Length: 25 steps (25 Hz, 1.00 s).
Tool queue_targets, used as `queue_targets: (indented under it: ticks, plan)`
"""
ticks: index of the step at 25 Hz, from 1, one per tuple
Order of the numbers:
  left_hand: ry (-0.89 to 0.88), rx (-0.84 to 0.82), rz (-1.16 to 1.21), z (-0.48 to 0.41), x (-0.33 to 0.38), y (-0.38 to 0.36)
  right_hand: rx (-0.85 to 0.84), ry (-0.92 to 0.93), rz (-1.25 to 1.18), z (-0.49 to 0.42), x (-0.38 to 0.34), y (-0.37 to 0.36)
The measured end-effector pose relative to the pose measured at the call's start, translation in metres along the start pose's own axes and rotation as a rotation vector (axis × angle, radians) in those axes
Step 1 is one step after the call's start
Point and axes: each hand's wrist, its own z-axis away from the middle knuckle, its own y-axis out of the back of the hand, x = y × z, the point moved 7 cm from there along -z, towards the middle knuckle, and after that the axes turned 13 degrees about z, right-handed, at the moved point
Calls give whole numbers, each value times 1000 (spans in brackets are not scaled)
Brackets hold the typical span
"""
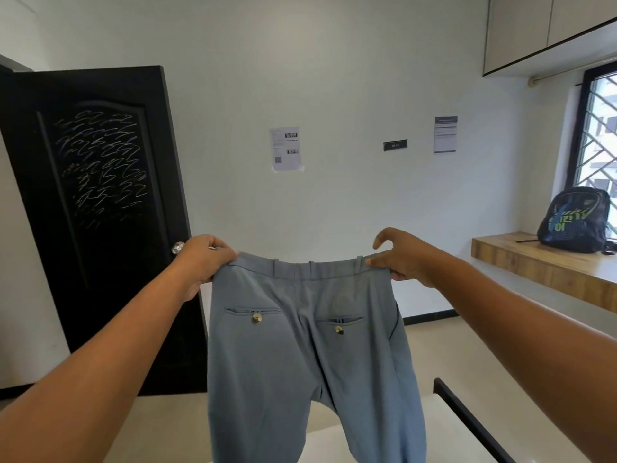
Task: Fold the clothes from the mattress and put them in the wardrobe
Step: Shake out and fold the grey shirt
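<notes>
Since both arms are stretched out front, the trousers (300,345) hang in mid-air by the waistband. It's probably so the legs drop straight and the cloth smooths out before a first fold. The left hand (203,259) has its fingers (227,253) curled tight round one waistband corner. The right hand (400,259) pinches the other corner, index finger lifted clear.

The trousers are grey-blue with the back facing the camera. They've got two buttoned pockets and belt loops, the waistband sags a bit mid-span, and the legs run out of view below.

Behind is a scribbled-on black door (100,212), then papers (284,148) taped to the wall, and a backpack (576,220) on a wooden worktop (541,262). No wardrobe in sight.
</notes>
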Motion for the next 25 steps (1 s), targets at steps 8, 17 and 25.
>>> queue_targets:
  ticks: [8,17,25]
  plan:
    - [-97,-179,23,39,30,-80,-105,238,-5,15,-77,-64]
    - [-60,-261,-28,50,34,-107,-178,328,0,12,-88,-89]
    - [-350,-398,-450,44,30,-93,-41,442,-52,21,-104,-73]
